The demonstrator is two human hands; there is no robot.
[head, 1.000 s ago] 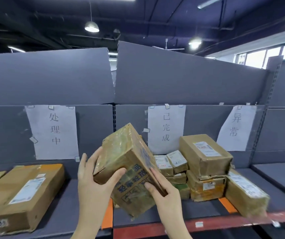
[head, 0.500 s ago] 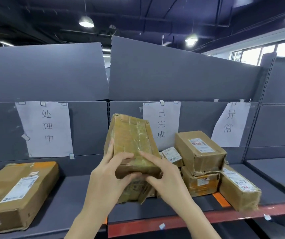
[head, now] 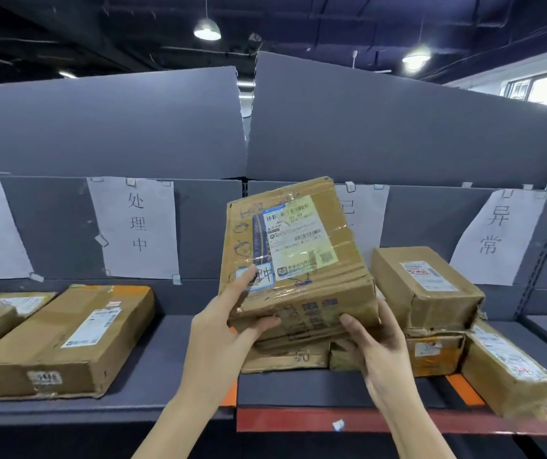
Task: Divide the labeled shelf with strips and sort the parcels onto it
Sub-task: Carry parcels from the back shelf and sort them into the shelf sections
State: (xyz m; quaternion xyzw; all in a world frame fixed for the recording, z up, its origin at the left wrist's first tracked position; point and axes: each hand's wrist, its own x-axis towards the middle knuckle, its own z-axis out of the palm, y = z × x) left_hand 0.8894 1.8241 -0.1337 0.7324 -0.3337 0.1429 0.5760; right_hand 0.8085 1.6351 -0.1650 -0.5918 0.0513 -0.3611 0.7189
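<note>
The grey shelf [head: 172, 346] ran the full width, its back panel carrying paper signs that marked sections: 处理中 sign [head: 134, 226] on the left, 异常 sign [head: 493, 233] on the right, a third sign [head: 368, 220] mostly hidden behind the held parcel, and a fourth cut off at the far left edge. Orange strips [head: 464, 389] lay front to back on the deck, apparently as dividers between sections. A long flat carton [head: 66, 339] lay under the 处理中 sign, likely already sorted there. A stack of boxes sat in the middle section, topped by a labeled brown box [head: 427, 286], with a slanted parcel [head: 510, 376] at the right, across the orange strip and overhanging the shelf front. The held parcel [head: 295, 253] was a taped, creased carton raised off the shelf in front of the middle section, label face tilted toward the camera, probably so the shipping label [head: 298, 240] and the handwritten mark near the lower left corner could be read before choosing a section. The left hand [head: 222, 332] gripped the lower left edge, thumb up on the front face near the mark, fingers curled under. The right hand [head: 374, 346] gripped the lower right edge from below, thumb on the front, bearing the weight. Placement looked not yet done.
</note>
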